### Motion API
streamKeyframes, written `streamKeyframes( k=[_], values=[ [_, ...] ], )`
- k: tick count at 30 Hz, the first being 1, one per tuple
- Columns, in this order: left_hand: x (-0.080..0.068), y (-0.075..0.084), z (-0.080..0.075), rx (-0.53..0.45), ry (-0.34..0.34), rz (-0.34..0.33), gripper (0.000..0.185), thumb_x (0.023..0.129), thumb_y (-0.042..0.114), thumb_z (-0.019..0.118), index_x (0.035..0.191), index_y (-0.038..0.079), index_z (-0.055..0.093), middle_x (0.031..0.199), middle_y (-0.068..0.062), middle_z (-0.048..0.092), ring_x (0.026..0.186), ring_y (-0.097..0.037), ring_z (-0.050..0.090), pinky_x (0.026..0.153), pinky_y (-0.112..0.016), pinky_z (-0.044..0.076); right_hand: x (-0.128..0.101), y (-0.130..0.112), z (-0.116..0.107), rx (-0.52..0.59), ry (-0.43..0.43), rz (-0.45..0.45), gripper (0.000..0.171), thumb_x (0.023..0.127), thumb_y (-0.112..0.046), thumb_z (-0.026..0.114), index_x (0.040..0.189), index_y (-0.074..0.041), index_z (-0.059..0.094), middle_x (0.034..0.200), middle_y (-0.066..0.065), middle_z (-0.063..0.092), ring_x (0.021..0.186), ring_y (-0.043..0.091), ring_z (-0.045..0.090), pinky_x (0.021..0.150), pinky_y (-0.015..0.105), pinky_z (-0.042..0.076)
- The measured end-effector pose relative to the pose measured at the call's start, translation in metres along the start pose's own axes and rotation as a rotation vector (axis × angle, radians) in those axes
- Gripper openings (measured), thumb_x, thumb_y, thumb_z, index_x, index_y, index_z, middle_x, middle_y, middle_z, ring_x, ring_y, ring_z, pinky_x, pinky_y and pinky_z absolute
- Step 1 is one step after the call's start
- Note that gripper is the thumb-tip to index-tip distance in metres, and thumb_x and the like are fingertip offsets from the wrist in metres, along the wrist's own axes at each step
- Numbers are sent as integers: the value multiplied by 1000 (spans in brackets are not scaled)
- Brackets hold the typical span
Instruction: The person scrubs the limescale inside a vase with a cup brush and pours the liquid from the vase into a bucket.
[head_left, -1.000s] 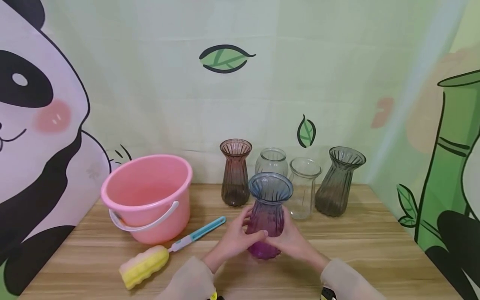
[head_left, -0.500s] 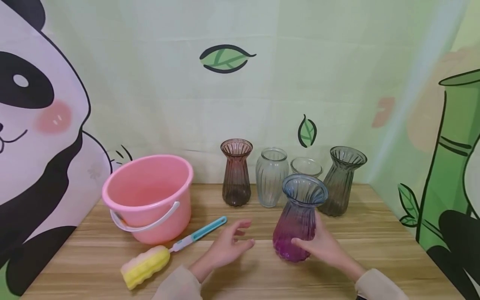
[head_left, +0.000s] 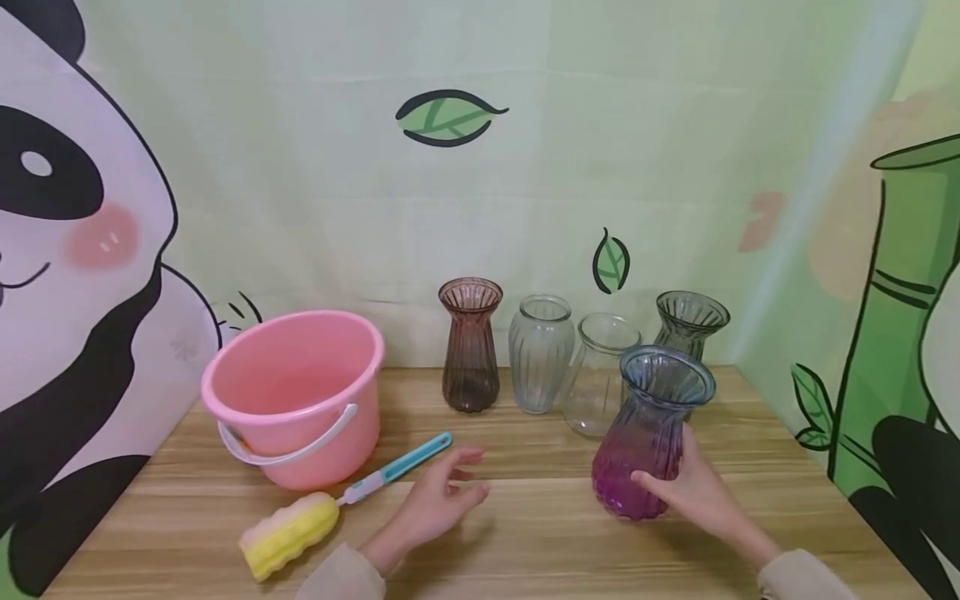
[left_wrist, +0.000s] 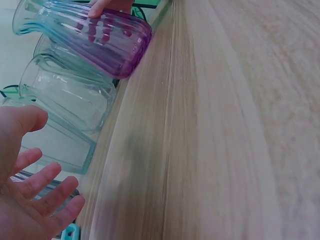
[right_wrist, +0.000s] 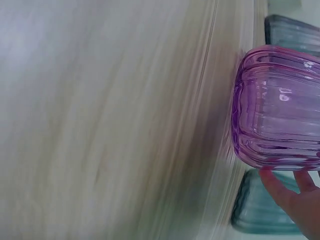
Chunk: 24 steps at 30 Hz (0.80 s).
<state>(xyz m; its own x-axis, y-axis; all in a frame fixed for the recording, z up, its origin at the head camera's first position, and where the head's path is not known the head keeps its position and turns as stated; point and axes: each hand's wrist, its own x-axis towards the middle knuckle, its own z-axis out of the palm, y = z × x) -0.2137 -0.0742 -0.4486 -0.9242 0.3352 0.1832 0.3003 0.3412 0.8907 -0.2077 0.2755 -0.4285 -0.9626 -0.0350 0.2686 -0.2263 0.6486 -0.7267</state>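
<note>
- right hand [head_left: 697, 492] wraps lower body of purple vase [head_left: 648, 437], upright on worktop [head_left: 525, 542]; low grip likely for stability
- left hand [head_left: 438, 500] empty, fingers spread, well left of vase
- sponge brush [head_left: 330, 508] just left of it

Vase row [head_left: 540, 354] blocks rear; bucket [head_left: 296, 396] blocks left.

On the surface [head_left: 525, 533], 4 vases [head_left: 538, 353] stood behind; the bucket [head_left: 294, 396] sat left, the brush [head_left: 337, 504] before it, my vase [head_left: 648, 433] right.
</note>
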Motion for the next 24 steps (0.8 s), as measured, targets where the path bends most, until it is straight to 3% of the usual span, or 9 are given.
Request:
streamKeyframes(
  k=[7, 15, 24],
  values=[
    [-7, -2, -7, 34, 22, 8, 40, 83, 19, 65, 120, 8, 54, 119, -18, 57, 100, -33, 57, 80, -42, 48, 1, 11, -12, 3, 1, 43, 94, 76, -25, 74, 138, 3, 10, 125, 35, 41, 115, 50, 43, 92, 58, 38],
    [-10, -5, -13, 76, 45, 16, 39, 82, 17, 67, 118, 7, 56, 116, -17, 59, 97, -31, 59, 76, -35, 50, 6, 18, -19, 21, 20, 17, 82, 79, -18, 72, 133, 3, 14, 114, 30, 47, 105, 40, 51, 80, 39, 48],
    [-11, -4, -17, 92, 30, 7, 39, 82, 17, 66, 118, 4, 55, 116, -16, 58, 97, -31, 59, 76, -32, 49, 17, 24, -23, 14, 47, 2, 80, 79, -15, 71, 132, 9, 17, 121, 33, 40, 109, 47, 48, 85, 50, 46]
  ],
)
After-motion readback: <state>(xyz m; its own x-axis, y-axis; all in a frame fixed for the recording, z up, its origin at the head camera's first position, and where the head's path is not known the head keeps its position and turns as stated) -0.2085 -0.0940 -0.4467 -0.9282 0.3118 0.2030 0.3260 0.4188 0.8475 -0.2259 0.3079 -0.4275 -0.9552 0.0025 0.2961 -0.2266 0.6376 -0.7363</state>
